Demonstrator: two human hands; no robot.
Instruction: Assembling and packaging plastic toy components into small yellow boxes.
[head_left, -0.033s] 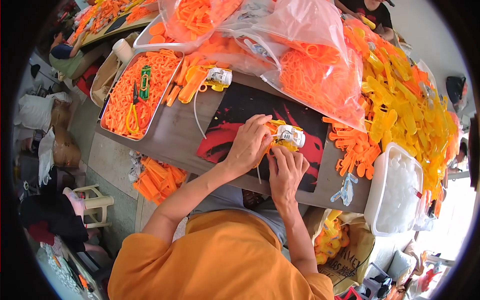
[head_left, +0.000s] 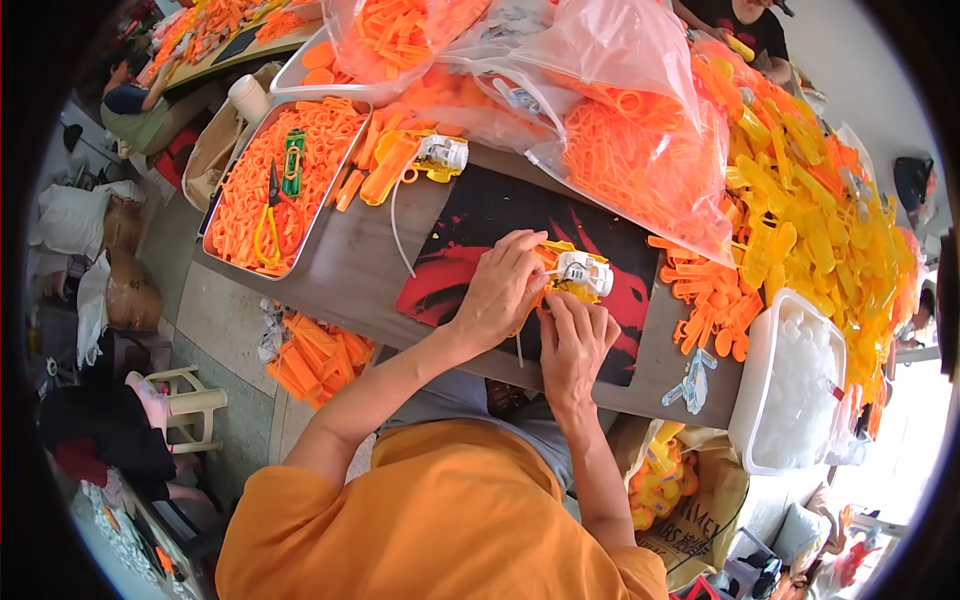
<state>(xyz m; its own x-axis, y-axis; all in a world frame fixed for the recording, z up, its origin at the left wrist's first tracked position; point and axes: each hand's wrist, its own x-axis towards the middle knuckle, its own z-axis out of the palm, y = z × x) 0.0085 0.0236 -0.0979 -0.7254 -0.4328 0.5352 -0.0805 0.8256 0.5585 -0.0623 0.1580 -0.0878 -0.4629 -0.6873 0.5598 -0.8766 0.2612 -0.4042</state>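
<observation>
Both hands work on an orange and yellow plastic toy shell over the black and red mat. A white cylindrical unit sits in the shell's right end. My left hand grips the shell's left side, its fingers bent over it. My right hand presses its fingertips together at the near edge; whatever small part they pinch is hidden. A thin pale tube hangs below, between the hands. Up and to the left lies a similar orange shell with its own white unit and tube.
A metal tray of orange parts holds yellow-handled cutters at left. Clear bags of orange parts stand behind. Yellow parts heap at right, beside a white bin and light-blue pieces. Co-workers sit farther off.
</observation>
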